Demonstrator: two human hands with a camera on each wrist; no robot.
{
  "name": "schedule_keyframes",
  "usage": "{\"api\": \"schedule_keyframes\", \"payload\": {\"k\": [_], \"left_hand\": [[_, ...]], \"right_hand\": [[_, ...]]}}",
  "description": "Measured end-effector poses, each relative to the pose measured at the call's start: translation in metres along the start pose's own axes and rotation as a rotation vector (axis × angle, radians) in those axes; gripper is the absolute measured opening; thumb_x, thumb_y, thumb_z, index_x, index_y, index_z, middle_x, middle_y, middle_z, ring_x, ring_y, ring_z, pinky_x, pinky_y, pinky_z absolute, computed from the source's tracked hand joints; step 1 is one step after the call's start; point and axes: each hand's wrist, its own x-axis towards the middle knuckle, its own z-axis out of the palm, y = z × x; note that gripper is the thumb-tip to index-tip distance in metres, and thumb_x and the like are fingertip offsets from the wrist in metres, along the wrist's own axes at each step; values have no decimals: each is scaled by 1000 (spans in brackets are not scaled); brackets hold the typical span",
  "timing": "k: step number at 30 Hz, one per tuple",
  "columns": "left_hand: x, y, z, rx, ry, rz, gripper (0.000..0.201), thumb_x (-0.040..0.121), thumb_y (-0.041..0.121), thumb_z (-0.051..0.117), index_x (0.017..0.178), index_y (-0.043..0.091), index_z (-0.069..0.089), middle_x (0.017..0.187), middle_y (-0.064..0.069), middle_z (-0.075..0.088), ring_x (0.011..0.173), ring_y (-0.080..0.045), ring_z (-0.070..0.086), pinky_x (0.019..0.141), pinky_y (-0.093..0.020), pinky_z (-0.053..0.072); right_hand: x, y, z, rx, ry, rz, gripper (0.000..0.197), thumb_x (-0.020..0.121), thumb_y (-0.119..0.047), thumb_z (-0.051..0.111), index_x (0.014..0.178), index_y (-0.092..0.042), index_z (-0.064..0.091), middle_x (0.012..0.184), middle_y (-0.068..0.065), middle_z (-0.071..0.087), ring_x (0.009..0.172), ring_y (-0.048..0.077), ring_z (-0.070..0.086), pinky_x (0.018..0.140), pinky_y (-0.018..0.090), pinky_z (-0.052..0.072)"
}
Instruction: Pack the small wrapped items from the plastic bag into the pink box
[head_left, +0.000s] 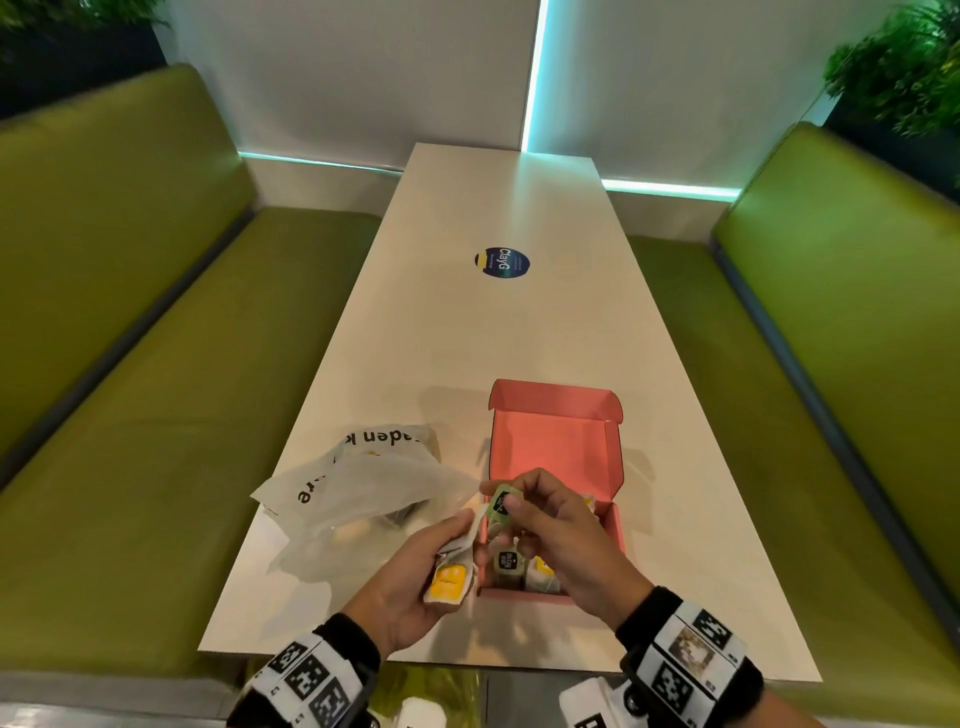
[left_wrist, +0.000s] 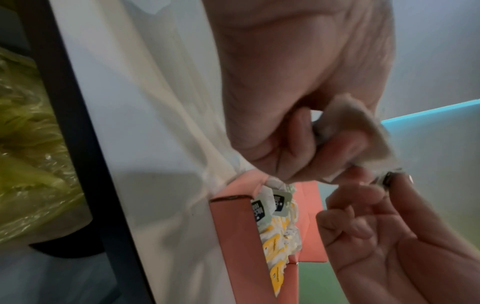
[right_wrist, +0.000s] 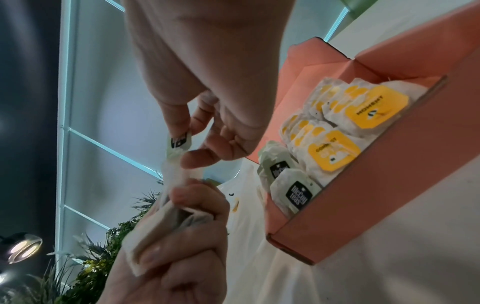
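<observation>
The pink box (head_left: 602, 457) stands open on the white table (head_left: 493, 338), lid raised at the back. Inside it lie several wrapped tea bags, yellow-labelled ones (right_wrist: 374, 111) and green ones with dark labels (right_wrist: 297, 192). My left hand (head_left: 454, 545) grips a small stack of wrapped packets (head_left: 448, 584) with a yellow label on top, just left of the box's near corner. My right hand (head_left: 500, 493) pinches a green-labelled packet (head_left: 498, 514) between thumb and forefinger above the box's left wall; its lower end still touches the stack. The crumpled plastic bag (head_left: 358, 483) lies left of the box.
Green padded benches (head_left: 156, 389) run along both sides of the long table. A round dark sticker (head_left: 502, 262) sits on the tabletop beyond the box. Plants (head_left: 904, 67) stand in the far corners. The table's near edge (head_left: 467, 660) is just ahead of my wrists.
</observation>
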Motion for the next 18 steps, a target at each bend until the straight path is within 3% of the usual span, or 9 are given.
{"api": "schedule_keyframes", "payload": {"k": [2,4,8,11,14,16,18], "left_hand": [[-1,1,6,17,-9,20,30,96,25,42,78,9,59,50,-3,56,33,-7,46,31,-13,35],[-2,2,10,38,-17,31,34,95,34,40,79,11,60,51,-1,54,36,-5,44,33,-15,35],[-2,4,5,80,-20,19,54,81,60,37,75,11,57,48,0,43,37,-7,38,36,-16,32],[-2,6,0,114,23,27,57,75,66,37,70,13,57,48,-2,42,42,-15,47,41,-19,38],[-2,10,-7,96,63,117,35,78,43,55,68,9,53,47,-5,44,45,-25,57,42,-24,48],[-3,12,-10,182,89,217,21,71,18,67,71,8,49,50,-4,50,39,-19,53,35,-20,40],[-5,16,-10,308,140,326,17,72,5,70,78,6,55,56,-1,59,34,-13,46,32,-17,32]], "right_hand": [[0,-1,3,14,-57,-3,8,89,-11,53,84,-10,47,95,6,72,55,15,60,43,17,37],[2,-1,5,-14,-46,-14,8,92,-9,50,86,-10,45,76,4,70,54,14,60,44,17,38],[5,-4,5,-2,28,-40,8,92,-5,49,85,-8,46,62,4,64,54,15,60,48,20,45],[7,-10,3,19,108,-53,10,92,-3,50,84,-7,47,58,3,64,50,15,60,47,20,47],[7,-16,0,-5,182,-65,12,91,-1,51,81,-6,48,56,2,63,46,14,59,44,20,46],[5,-20,-1,-84,190,-63,12,91,0,53,81,-6,49,54,2,61,45,14,58,43,20,46],[4,-20,-1,-193,181,-63,12,90,-1,55,81,-7,50,55,3,60,45,14,58,44,20,45]]}}
